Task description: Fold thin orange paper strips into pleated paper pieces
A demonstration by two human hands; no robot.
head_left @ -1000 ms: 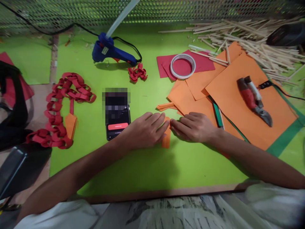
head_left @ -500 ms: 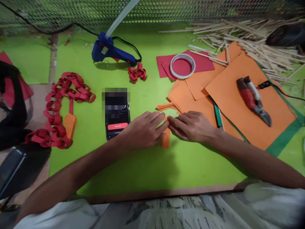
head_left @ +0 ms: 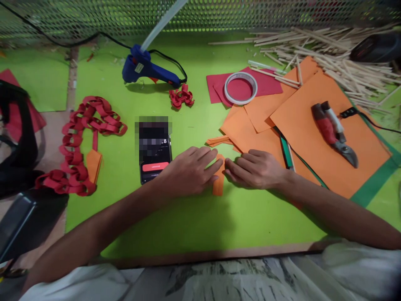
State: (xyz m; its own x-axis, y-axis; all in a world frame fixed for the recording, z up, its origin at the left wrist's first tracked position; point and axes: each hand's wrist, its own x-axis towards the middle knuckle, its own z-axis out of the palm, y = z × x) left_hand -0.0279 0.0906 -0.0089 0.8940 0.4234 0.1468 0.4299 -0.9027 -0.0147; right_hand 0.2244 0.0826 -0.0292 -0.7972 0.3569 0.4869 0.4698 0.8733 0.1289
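A narrow orange paper strip [head_left: 218, 187] with a pointed top lies on the green table surface between my hands. My left hand [head_left: 196, 170] is closed on it, the forefinger and thumb over its middle. Just right of the strip, my right hand [head_left: 255, 169] rests with its fingers curled together, their tips beside the paper's edge. I see nothing in that hand. Several folded orange strips [head_left: 216, 140] lie just beyond my fingers, against a stack of orange sheets [head_left: 332, 125]. A phone [head_left: 155, 150] lies left of my left hand, its lower edge partly behind my wrist.
Left stands a red paper chain [head_left: 71, 146] with an orange tag [head_left: 94, 165]. At the back are a blue glue gun [head_left: 150, 69], a small red paper loop piece [head_left: 181, 97], a tape roll [head_left: 228, 88] and wooden sticks [head_left: 332, 54]. Pruning shears [head_left: 335, 133] and a green cutter [head_left: 285, 151] lie right.
My right hand has drawn slightly right and down from the strip's top, showing more of its pointed end. The left hand stays on the strip.
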